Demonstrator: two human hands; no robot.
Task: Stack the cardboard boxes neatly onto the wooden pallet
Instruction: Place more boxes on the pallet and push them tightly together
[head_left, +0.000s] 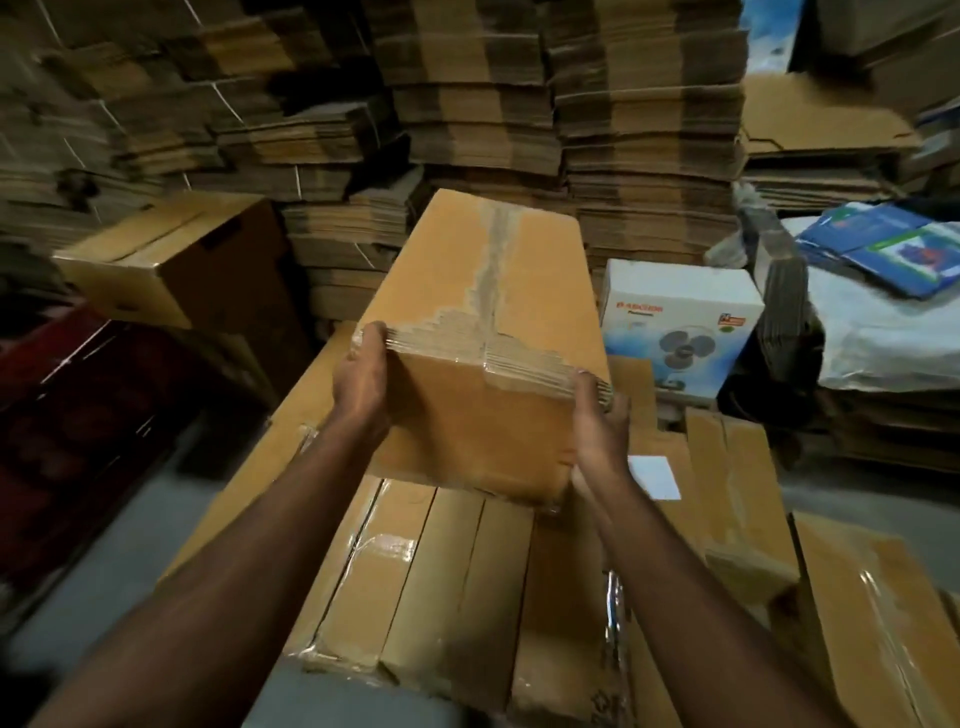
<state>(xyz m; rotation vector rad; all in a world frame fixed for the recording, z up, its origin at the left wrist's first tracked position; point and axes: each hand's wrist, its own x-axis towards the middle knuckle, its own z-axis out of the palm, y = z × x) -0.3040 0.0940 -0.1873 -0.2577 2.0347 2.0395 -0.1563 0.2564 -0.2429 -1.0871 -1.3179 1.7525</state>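
Note:
A long brown cardboard box (483, 291) with torn tape along its top is held in the air, tilted away from me. My left hand (363, 379) grips its near left corner, fingers curled over the top edge. My right hand (597, 431) holds the near right side, fingers round the edge. Below it lie several taped brown boxes (447, 571) side by side in a flat layer. The wooden pallet is hidden under them.
A brown box (171, 265) stands at the left. A white fan box (680, 322) sits behind the layer on the right. Tall stacks of flattened cardboard (623, 130) fill the back. Blue printed sheets (883, 249) lie on a white sack at the right. Grey floor (119, 561) shows at left.

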